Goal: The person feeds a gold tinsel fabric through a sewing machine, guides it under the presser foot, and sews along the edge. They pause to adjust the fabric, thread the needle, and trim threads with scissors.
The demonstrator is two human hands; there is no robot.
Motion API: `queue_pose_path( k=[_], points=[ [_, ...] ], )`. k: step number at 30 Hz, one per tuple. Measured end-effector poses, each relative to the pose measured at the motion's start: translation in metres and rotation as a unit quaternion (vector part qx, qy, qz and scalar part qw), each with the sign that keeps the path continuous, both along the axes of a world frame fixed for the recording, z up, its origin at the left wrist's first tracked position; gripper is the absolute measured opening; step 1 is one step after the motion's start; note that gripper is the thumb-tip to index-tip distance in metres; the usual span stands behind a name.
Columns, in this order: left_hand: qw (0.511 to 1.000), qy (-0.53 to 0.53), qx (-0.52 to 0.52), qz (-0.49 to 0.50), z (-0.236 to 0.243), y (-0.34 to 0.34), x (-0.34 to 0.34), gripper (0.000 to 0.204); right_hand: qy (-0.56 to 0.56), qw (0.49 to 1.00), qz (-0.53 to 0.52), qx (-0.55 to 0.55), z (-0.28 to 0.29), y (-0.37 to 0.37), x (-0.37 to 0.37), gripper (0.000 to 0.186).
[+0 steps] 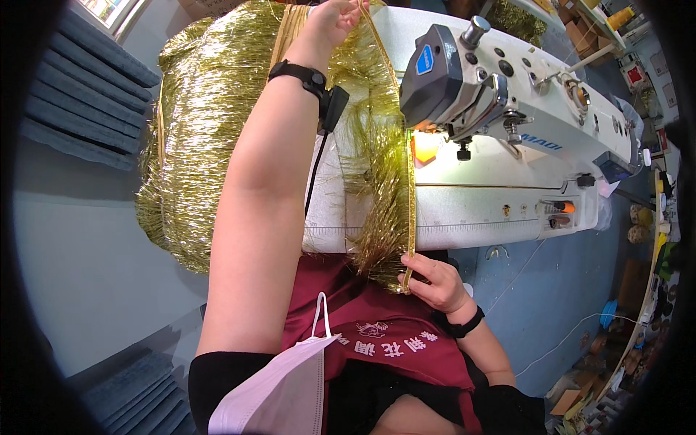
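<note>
A gold tinsel fringe trim [412, 206] runs from far to near past the sewing machine's needle area, its narrow shiny band on the right and its loose strands hanging to the left. My left hand [338, 22] is at the far edge, fingers closed on the far part of the band; the top of the picture cuts it off partly. At the near end, my right hand [438, 283] pinches the band between thumb and fingers, just off the table's front edge. The white sewing machine [500, 87] stands right of the trim, its lamp lighting the bed beside the band.
A large bundle of gold tinsel fringe [196, 123] lies on the left, beneath my left forearm. A ruler-marked table edge [464, 230] runs along the front, with a small tool tray [558, 216] at its right. A white face mask [275, 384] hangs near my lap.
</note>
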State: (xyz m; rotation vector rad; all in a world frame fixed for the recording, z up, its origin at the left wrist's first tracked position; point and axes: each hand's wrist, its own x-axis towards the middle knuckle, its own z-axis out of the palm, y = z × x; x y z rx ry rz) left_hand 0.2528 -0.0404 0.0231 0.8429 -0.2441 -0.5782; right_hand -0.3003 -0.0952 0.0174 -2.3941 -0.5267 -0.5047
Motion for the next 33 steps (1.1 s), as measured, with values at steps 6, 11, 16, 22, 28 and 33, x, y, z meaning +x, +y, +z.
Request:
queue_pose_path(
  k=[6, 11, 16, 22, 28, 33],
  points=[
    [0.997, -0.051, 0.050, -0.027, 0.007, -0.007, -0.019, 0.065, 0.006, 1.000, 0.000, -0.002, -0.001, 0.000, 0.000, 0.012],
    [0.983, -0.112, 0.140, -0.043, 0.021, 0.006, -0.032, 0.086, 0.012, 1.000, -0.003, -0.005, -0.001, -0.001, -0.001, 0.011],
    [0.974, -0.135, 0.168, -0.064, 0.030, 0.018, -0.043, 0.092, 0.011, 1.000, 0.003, -0.004, -0.001, 0.000, 0.000, 0.011],
    [0.962, -0.145, 0.208, -0.097, 0.036, 0.016, -0.054, 0.089, 0.011, 1.000, 0.001, -0.006, 0.000, 0.001, 0.000, 0.010],
    [0.947, -0.174, 0.262, -0.063, 0.047, 0.016, -0.066, 0.093, 0.009, 1.000, -0.001, -0.011, -0.001, 0.001, 0.000, 0.011],
    [0.939, -0.193, 0.272, -0.087, 0.052, 0.022, -0.070, 0.098, 0.007, 1.000, -0.002, -0.009, -0.001, 0.002, 0.000, 0.012]
  ],
)
